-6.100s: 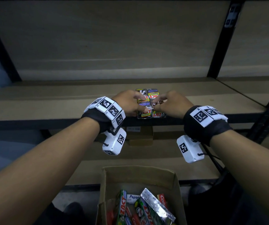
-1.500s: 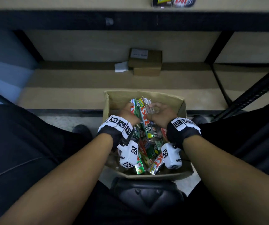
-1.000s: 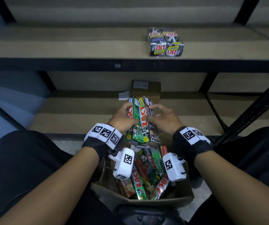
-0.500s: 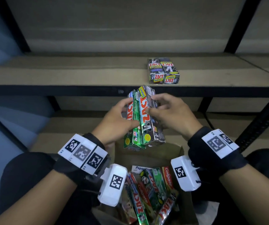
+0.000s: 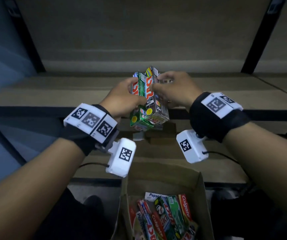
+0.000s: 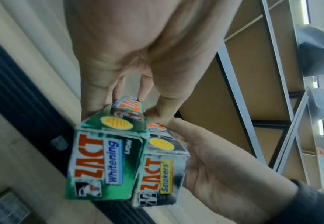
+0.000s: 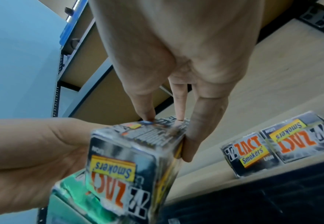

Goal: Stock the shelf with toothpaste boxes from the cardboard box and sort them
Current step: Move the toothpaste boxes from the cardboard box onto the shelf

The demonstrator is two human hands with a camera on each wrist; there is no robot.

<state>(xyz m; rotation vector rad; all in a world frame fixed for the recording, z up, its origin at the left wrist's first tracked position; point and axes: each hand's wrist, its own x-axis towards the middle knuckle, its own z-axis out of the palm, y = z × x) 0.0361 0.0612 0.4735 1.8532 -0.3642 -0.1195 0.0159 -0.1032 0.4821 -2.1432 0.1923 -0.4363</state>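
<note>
Holding a small bundle of toothpaste cartons above the front lip of the tan board shelf (image 5: pixel 70 94), both hands are seen closed around it. The left hand (image 5: pixel 122 99) is curled round the green glossy card "ZACT Whitening" cartons (image 6: pixel 103 165); the right hand (image 5: pixel 175 90) is pinched, thumb against fingers (image 7: pixel 178 104), on the black-and-silver glossy card "ZACT Smokers" carton (image 7: pixel 122 172). The two kinds are pressed side by side, ends tilted toward the wearer.

On the shelf, to the right of the held bundle, two black "ZACT Smokers" cartons (image 7: pixel 274 145) are laid flat, touching one another, ends flush near the front edge. Below the shelf, the open brown cardboard box (image 5: pixel 203 196) is seen with many mixed cartons left in it, so the task is judged to be at an early stage.

The step in hand is judged to be separation and placement. It would be done well if the black carton were drawn off by the right hand and set against the existing black pair, printed end outward and flush with theirs. The green cartons should be started as their own row, left of the black group. Light pressure is advised: thin card is easily crushed.
</note>
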